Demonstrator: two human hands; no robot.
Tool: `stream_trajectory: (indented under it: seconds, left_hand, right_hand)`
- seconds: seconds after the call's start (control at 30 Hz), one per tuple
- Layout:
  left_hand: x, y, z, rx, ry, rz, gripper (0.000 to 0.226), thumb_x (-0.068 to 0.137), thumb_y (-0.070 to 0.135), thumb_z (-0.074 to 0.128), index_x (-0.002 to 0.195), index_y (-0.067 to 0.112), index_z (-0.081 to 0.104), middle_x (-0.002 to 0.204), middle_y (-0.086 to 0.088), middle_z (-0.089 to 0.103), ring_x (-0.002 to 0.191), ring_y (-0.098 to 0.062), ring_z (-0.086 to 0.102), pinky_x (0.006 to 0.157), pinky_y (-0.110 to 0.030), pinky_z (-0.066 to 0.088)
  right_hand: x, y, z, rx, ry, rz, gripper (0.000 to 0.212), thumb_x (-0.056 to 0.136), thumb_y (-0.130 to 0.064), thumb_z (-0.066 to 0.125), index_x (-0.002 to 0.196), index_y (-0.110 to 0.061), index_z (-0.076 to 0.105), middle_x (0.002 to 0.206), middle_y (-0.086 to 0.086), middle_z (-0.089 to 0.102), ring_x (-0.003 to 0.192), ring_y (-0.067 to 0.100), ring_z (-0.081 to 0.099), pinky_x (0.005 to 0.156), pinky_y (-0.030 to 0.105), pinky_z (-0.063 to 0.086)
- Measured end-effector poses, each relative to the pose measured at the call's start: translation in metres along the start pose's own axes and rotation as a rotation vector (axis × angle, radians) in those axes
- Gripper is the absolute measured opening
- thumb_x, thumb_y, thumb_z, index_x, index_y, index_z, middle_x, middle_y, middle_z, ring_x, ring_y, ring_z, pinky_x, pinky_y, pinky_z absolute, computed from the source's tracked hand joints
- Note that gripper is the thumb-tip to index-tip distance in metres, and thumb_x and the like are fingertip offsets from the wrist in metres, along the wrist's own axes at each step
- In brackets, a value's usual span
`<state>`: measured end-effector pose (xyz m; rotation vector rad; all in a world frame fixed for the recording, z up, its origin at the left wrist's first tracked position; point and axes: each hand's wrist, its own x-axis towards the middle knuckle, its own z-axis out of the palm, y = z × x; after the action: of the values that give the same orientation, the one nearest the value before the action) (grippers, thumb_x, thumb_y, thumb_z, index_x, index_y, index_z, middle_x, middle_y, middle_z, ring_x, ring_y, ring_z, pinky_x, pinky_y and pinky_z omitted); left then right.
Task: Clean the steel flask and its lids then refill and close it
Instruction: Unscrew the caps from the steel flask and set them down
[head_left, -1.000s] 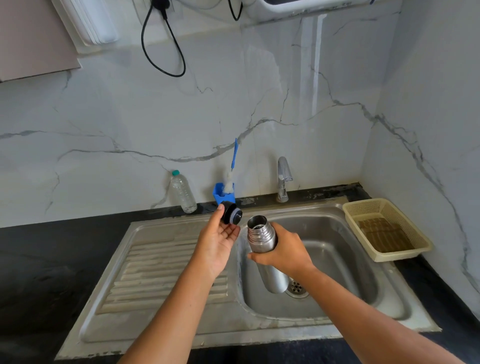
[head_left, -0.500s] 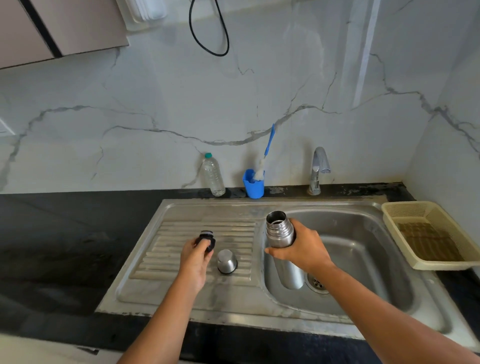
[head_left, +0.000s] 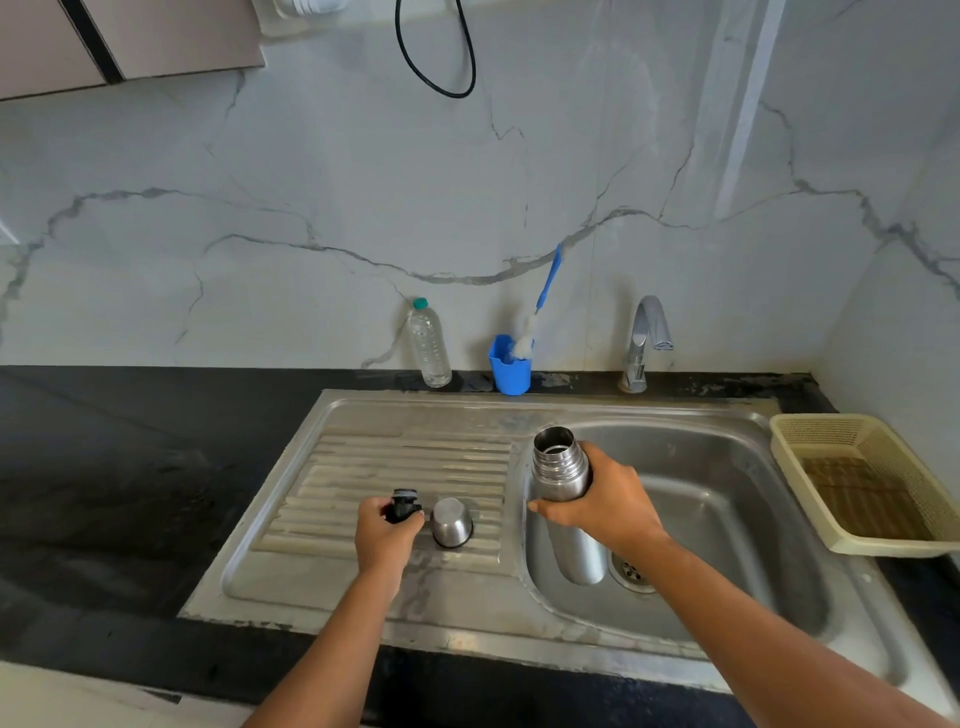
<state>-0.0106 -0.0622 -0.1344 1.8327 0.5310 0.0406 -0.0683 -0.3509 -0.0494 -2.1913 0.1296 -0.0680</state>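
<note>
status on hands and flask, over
Left hand grips stopper over drainboard, beside cap. Right hand holds open flask in sink. Nothing between flask and tap.

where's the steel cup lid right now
In the head view the cup lid sits on the drainboard, left of the basin, just right of the left hand, which holds the black stopper.

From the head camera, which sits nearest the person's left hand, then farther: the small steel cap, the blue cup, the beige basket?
1. Steel cap, just right of the left hand, on the drainboard.
2. Blue cup, at the back by the wall.
3. Beige basket, far right, beyond the sink.
</note>
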Motion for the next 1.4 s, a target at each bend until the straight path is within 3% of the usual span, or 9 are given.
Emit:
stream_trajectory:
  seconds: [0.13,0.2,0.33,0.5,0.67,0.87,1.07,1.23,1.4]
  left_hand:
    - [0.007,0.002,-0.005,0.181,-0.055,0.119,0.053,0.084,0.013,0.082,0.125,0.021,0.05,0.112,-0.001,0.06,0.096,-0.021,0.061,0.069,-0.026,0.046]
    - [0.011,0.003,-0.007,0.27,-0.103,0.163,0.045,0.082,0.012,0.083,0.116,0.023,0.055,0.106,0.0,0.063,0.096,-0.02,0.064,0.066,-0.021,0.047]
    - [0.021,0.0,-0.004,0.431,-0.167,0.229,0.03,0.081,0.013,0.081,0.105,0.025,0.067,0.094,0.007,0.065,0.109,-0.029,0.062,0.085,-0.039,0.057]
    - [0.032,-0.003,0.001,0.571,-0.216,0.193,0.064,0.086,0.021,0.077,0.147,0.014,0.056,0.131,-0.017,0.058,0.131,-0.037,0.048,0.106,-0.045,0.048]
    - [0.035,-0.001,0.001,0.697,-0.25,0.176,0.075,0.089,0.032,0.072,0.157,0.029,0.041,0.142,-0.01,0.053,0.137,-0.035,0.04,0.107,-0.047,0.046]
    - [0.038,0.006,-0.002,0.475,-0.252,0.125,0.08,0.09,0.03,0.071,0.16,0.026,0.033,0.155,-0.007,0.048,0.142,-0.03,0.046,0.115,-0.05,0.042]
    - [0.014,0.043,0.021,0.497,-0.107,0.539,0.061,0.094,0.024,0.073,0.147,0.008,0.049,0.146,-0.012,0.055,0.137,-0.031,0.048,0.114,-0.048,0.041]
    - [-0.027,0.073,0.068,0.612,-0.363,0.876,0.065,0.094,0.03,0.073,0.149,0.01,0.045,0.148,-0.008,0.051,0.14,-0.026,0.043,0.116,-0.05,0.038]
    - [-0.05,0.081,0.108,0.891,-0.635,0.915,0.096,0.086,0.051,0.078,0.16,0.016,0.026,0.164,-0.006,0.03,0.151,-0.026,0.028,0.123,-0.043,0.029]
  right_hand:
    - [0.002,0.002,-0.001,0.005,-0.001,0.009,0.076,0.057,-0.051,0.094,0.122,-0.036,0.057,0.099,-0.018,0.068,0.089,0.0,0.065,0.073,0.018,0.052]
    - [0.002,0.0,-0.002,0.007,0.001,0.009,0.074,0.059,-0.049,0.094,0.12,-0.037,0.056,0.099,-0.018,0.067,0.089,-0.001,0.064,0.07,0.015,0.048]
    - [0.003,-0.001,-0.004,0.011,0.008,0.01,0.071,0.059,-0.049,0.094,0.119,-0.038,0.055,0.098,-0.019,0.067,0.088,-0.002,0.064,0.068,0.013,0.046]
    - [0.005,0.001,-0.004,0.018,0.008,0.011,0.071,0.059,-0.048,0.094,0.118,-0.036,0.056,0.098,-0.016,0.068,0.088,0.001,0.065,0.07,0.016,0.049]
    - [0.007,0.005,-0.006,0.021,0.019,0.016,0.071,0.06,-0.047,0.094,0.119,-0.037,0.055,0.099,-0.016,0.067,0.09,0.001,0.065,0.073,0.018,0.05]
    - [0.008,0.012,-0.011,0.052,0.037,0.027,0.067,0.063,-0.042,0.094,0.117,-0.037,0.055,0.099,-0.016,0.067,0.09,0.002,0.065,0.072,0.018,0.05]
    - [0.01,0.02,-0.021,0.037,0.05,0.01,0.071,0.064,-0.034,0.092,0.122,-0.041,0.052,0.103,-0.015,0.067,0.092,0.006,0.066,0.079,0.024,0.055]
    - [0.017,0.028,-0.041,-0.133,-0.025,-0.012,0.078,0.063,-0.024,0.09,0.129,-0.035,0.05,0.103,-0.013,0.065,0.088,0.007,0.065,0.073,0.019,0.051]
    - [0.026,0.047,-0.059,-0.49,-0.13,-0.012,0.078,0.061,-0.026,0.084,0.126,-0.042,0.045,0.106,-0.011,0.063,0.092,0.014,0.063,0.08,0.037,0.057]
